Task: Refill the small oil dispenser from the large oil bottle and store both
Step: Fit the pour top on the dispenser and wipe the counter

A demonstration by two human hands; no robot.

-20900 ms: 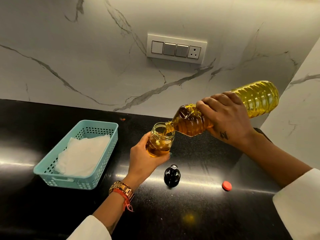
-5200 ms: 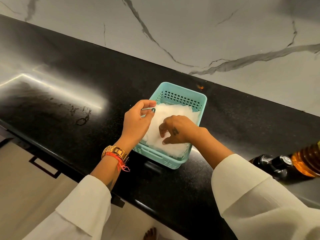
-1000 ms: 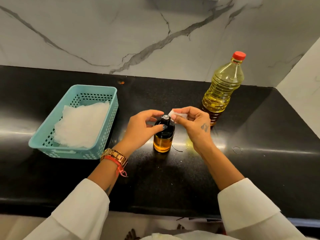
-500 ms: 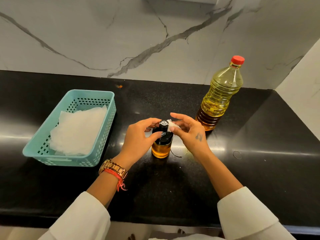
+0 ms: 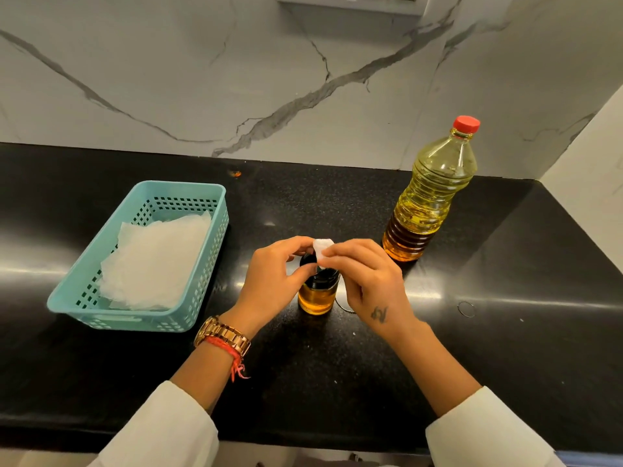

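Tissue wad now atop amber dispenser

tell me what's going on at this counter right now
A person is wiping the top of a small oil dispenser standing on the black counter. The left hand grips its dark cap, while the right hand pinches a small white tissue against the top. The dispenser holds amber oil. The large oil bottle stands upright behind to the right, red cap on. A teal basket of white tissues sits to the left.
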